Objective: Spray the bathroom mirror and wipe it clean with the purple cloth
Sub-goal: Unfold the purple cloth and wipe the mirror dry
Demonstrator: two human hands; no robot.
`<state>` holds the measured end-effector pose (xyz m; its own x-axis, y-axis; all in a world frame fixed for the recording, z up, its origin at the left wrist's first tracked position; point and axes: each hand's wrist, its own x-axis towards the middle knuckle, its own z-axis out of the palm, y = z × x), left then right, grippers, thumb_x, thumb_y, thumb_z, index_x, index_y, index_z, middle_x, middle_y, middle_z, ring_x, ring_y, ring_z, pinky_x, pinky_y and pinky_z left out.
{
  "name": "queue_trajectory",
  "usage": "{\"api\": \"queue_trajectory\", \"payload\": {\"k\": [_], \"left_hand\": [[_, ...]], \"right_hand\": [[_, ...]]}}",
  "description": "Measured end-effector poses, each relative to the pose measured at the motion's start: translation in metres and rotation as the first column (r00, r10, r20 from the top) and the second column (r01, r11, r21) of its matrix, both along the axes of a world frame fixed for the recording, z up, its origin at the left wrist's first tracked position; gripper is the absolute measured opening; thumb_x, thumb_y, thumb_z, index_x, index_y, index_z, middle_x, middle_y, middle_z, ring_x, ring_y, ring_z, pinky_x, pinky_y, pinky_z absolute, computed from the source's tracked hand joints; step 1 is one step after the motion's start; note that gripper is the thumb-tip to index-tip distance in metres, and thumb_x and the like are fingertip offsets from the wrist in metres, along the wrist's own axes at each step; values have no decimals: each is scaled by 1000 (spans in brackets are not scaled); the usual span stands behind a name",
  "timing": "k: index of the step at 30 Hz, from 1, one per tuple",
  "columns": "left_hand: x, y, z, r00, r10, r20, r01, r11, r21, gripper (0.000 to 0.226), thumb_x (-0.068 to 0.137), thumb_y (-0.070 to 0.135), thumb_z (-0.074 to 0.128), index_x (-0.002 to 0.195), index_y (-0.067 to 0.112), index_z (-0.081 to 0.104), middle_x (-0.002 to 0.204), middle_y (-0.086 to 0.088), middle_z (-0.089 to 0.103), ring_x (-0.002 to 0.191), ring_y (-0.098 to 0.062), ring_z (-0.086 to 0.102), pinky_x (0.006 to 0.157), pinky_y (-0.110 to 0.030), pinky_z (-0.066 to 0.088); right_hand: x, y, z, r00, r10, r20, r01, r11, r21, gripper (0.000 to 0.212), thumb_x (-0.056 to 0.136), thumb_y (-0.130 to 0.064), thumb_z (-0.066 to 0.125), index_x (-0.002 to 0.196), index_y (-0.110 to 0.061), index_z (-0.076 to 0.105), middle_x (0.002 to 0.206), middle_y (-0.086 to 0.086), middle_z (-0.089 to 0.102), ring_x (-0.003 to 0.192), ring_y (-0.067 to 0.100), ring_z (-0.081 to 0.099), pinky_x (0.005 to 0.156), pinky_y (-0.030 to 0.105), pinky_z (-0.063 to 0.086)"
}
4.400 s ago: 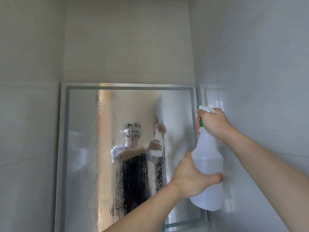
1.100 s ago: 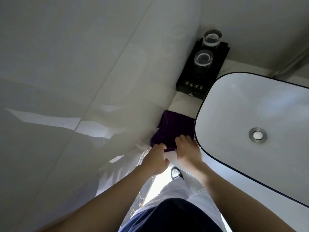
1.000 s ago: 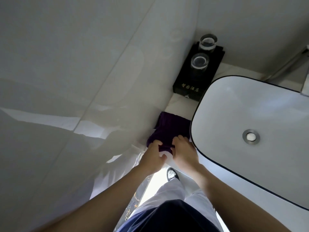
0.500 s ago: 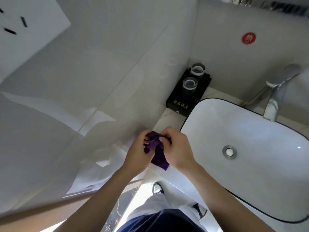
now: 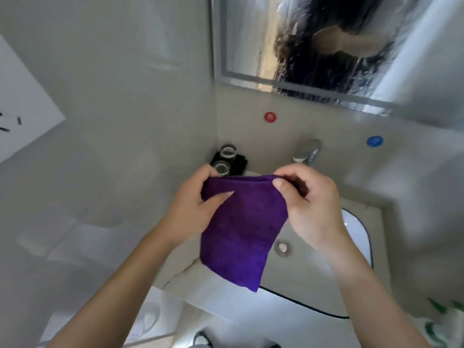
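Folded, nubby purple cloth (image 5: 243, 229)

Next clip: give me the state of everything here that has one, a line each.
purple cloth: lifted over the sink, hanging from its top edge
left hand: pinches the cloth's left corner
right hand: pinches the right corner
mirror: wet, droplets running, unwiped
sink: drain closed or open, cannot tell
two glasses: upright on a black tray

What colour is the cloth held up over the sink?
Deep purple cloth, plain with no pattern, seen in the head view.
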<state>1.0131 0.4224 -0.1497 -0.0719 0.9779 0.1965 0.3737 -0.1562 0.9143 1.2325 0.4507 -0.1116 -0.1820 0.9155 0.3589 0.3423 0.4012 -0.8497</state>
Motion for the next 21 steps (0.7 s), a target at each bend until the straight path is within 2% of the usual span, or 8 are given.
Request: {"api": "queue_trajectory", "payload": {"k": [3, 6, 8, 12, 14, 16, 18, 21], "left_hand": [[30, 15, 40, 996, -84, 5, 83, 992, 96, 22, 87, 28, 70, 86, 30, 49, 69, 20, 53, 64, -3, 45, 62, -25, 41], [65, 29, 79, 982, -175, 69, 163, 974, 158, 28, 94, 11, 71, 87, 26, 50, 70, 23, 60, 65, 3, 53, 64, -18, 47], [87, 37, 102, 970, -233, 75, 213, 955, 206, 28, 97, 2, 67, 90, 25, 51, 72, 25, 63, 67, 6, 57, 65, -15, 47], [128, 53, 140, 945, -326, -29, 319, 898, 302, 21, 97, 8, 68, 92, 24, 55, 82, 17, 64, 76, -1, 59, 74, -20, 51], [146, 62, 155, 933, -351, -76, 355, 874, 332, 19, 97, 11, 69, 91, 24, 56, 84, 11, 63, 77, -3, 57, 75, -22, 50], [163, 70, 167, 925, -364, -108, 379, 858, 347, 17, 96, 14, 69, 90, 24, 57, 84, 10, 63, 78, -3, 57, 76, -22, 50], [178, 78, 178, 922, -365, -128, 386, 849, 362, 16, 96, 15, 69, 90, 24, 58, 85, 10, 64, 79, -3, 58, 77, -22, 50], [195, 88, 194, 928, -354, -113, 369, 848, 380, 15, 98, 16, 69, 88, 23, 60, 81, 10, 64, 75, -2, 58, 74, -19, 50]], "right_hand": [[33, 1, 28, 995, -77, -62, 82, 994, 73, 29, 91, -9, 67, 85, -36, 65, 82, -14, 71, 75, 4, 65, 73, 16, 47], [66, 2, 53, 983, -147, -109, 162, 977, 137, 26, 92, -10, 68, 87, -35, 66, 79, -12, 71, 77, 3, 65, 75, 19, 49], [87, 4, 66, 971, -192, -140, 215, 960, 178, 20, 92, -14, 67, 89, -33, 66, 85, -12, 70, 80, 3, 65, 78, 20, 48], [122, 10, 79, 946, -261, -191, 301, 928, 219, 9, 94, -15, 61, 90, -23, 64, 83, -4, 68, 78, 9, 62, 75, 28, 50], [136, 14, 81, 928, -300, -220, 348, 911, 224, 12, 94, -18, 60, 88, -28, 62, 83, 0, 68, 80, 21, 64, 78, 39, 52], [147, 19, 84, 914, -325, -245, 377, 902, 210, 10, 93, -22, 59, 88, -29, 62, 85, 0, 70, 83, 23, 66, 80, 43, 53], [158, 22, 90, 907, -338, -252, 393, 895, 213, 6, 92, -24, 59, 91, -22, 65, 86, -2, 70, 83, 19, 66, 80, 41, 53], [174, 23, 102, 908, -256, -333, 314, 940, 134, 23, 88, -36, 64, 96, -15, 69, 88, -4, 70, 83, 10, 64, 79, 30, 50]]}}
